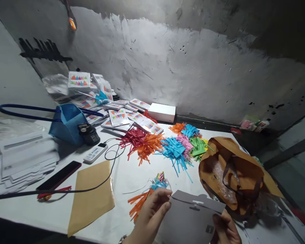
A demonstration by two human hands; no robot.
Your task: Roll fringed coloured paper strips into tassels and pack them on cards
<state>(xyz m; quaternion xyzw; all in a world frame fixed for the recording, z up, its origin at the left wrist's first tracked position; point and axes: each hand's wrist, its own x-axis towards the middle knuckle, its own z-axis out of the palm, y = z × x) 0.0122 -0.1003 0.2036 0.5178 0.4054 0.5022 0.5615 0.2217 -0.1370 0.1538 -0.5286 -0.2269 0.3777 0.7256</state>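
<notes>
My left hand [152, 215] pinches near the upper left corner of a folded grey-white header card [190, 217]. My right hand [226, 227] grips the card's right edge, thumb in front. The card has a folded top flap with hang-hole slots and a small dark printed mark at lower right. Just beyond my left hand, partly hidden by it, lies an orange and blue paper tassel bunch [159, 183] with thin string. Further back are fringed paper tassels in blue [176, 149], orange [151, 144], dark red, pink, green and yellow.
Printed packets [118, 118] and a white box [162, 112] lie at the back. A brown bag [231, 173] stands open at right. To the left are a blue bag [67, 123], phone [59, 174], tan envelope [91, 196], black cable and stacked cards [25, 156].
</notes>
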